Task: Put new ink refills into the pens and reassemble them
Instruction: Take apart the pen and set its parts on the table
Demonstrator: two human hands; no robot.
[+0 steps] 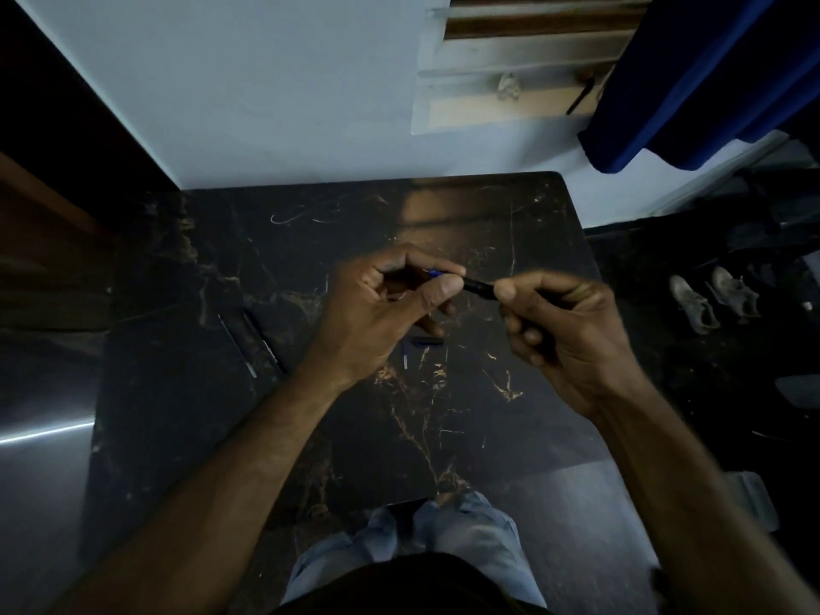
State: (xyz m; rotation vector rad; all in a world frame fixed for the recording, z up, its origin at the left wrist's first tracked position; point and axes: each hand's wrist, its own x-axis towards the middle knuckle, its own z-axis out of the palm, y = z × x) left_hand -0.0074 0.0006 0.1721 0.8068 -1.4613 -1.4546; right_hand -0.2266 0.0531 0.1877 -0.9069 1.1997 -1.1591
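Over the middle of the dark marble table (186, 428), both hands hold one dark pen (478, 285) level between them. My left hand (381, 312) pinches its left part, where a bit of blue (435, 273) shows by the fingertips. My right hand (563, 324) grips the right end. Two thin refills (253, 344) lie side by side on the table left of my left wrist. A small dark pen part (428, 342) and a short pale piece (406, 361) lie on the table below my left hand. How the pen's halves join is hidden by the fingers.
A pale wall runs along the table's far edge, with a window ledge (510, 88) and a blue curtain (710, 77) at the upper right. A pair of shoes (714, 297) stands on the floor to the right. My knees (443, 539) are at the near edge.
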